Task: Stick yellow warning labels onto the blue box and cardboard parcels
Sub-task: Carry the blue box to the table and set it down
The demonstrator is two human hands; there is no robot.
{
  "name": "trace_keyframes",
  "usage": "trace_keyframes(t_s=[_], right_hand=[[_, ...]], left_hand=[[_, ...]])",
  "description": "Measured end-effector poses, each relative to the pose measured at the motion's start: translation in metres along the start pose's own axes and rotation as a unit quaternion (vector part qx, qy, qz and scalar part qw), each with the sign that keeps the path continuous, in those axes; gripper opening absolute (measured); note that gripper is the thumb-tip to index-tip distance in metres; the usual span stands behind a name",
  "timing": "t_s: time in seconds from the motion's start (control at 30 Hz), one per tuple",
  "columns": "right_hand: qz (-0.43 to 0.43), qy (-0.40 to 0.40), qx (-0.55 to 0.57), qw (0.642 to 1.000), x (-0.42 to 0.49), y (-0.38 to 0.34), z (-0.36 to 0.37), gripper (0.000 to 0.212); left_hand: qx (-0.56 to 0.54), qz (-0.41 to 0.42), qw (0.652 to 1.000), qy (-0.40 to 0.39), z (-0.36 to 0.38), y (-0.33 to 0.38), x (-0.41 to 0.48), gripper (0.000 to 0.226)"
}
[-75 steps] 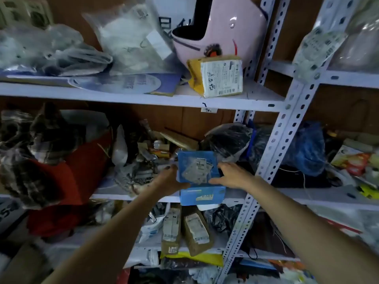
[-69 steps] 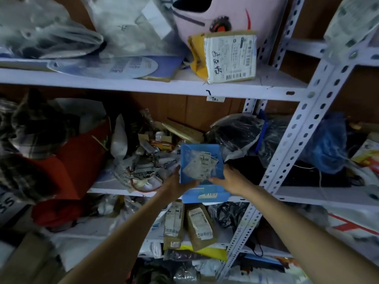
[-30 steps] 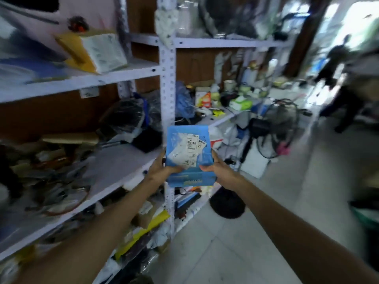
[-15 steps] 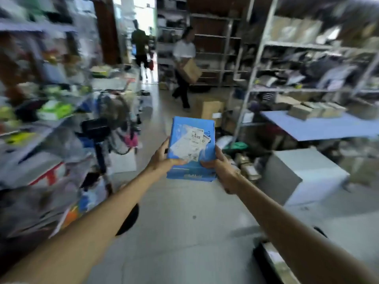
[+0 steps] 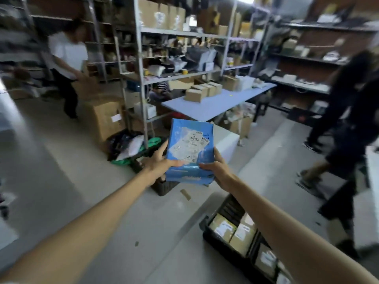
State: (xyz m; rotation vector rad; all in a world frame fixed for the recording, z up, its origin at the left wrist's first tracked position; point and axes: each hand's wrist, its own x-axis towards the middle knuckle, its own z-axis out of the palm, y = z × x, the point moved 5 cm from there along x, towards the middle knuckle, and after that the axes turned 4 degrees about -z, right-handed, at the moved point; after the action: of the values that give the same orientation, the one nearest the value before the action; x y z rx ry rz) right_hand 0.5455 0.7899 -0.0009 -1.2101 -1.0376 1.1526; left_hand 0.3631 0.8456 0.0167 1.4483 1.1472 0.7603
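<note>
Out front, mid-air: blue box (image 5: 189,148); left hand (image 5: 159,162), right hand (image 5: 217,167) each grip near corner; long axis toward table (image 5: 221,104) ahead.

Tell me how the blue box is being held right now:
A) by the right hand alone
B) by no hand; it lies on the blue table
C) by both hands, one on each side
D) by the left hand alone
C: the left hand grips the left edge of the blue box and the right hand grips its lower right edge, with the box up in the air in front of the person.
</note>
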Motion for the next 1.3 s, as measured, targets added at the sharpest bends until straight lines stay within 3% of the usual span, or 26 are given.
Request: trace_keyframes(t_s=[0.1, 0.23, 0.5, 0.9, 1.3], right_hand=[[0.004, 0.070, 0.013, 0.997, 0.022, 0.003, -0.006, 0.096], [0.010, 0.133, 0.028, 0.991, 0.049, 0.004, -0.018, 0.106], [-0.015, 0.227, 0.028, 0.973, 0.122, -0.005, -0.058, 0.062], [-0.003, 0.297, 0.016, 0.955, 0.254, -0.034, -0.191, 0.054], [0.014, 0.352, 0.019, 0.936, 0.394, -0.038, -0.314, 0.056]], left_hand=[[-0.001, 0.011, 0.998, -0.067, 0.003, 0.003, 0.046, 0.099], [0.023, 0.025, 0.990, -0.138, 0.010, 0.016, 0.101, 0.092], [0.022, 0.047, 0.973, -0.224, 0.042, 0.041, 0.212, 0.081], [0.014, 0.048, 0.945, -0.323, 0.154, 0.094, 0.400, 0.095], [-0.007, 0.037, 0.926, -0.376, 0.255, 0.123, 0.575, 0.074]])
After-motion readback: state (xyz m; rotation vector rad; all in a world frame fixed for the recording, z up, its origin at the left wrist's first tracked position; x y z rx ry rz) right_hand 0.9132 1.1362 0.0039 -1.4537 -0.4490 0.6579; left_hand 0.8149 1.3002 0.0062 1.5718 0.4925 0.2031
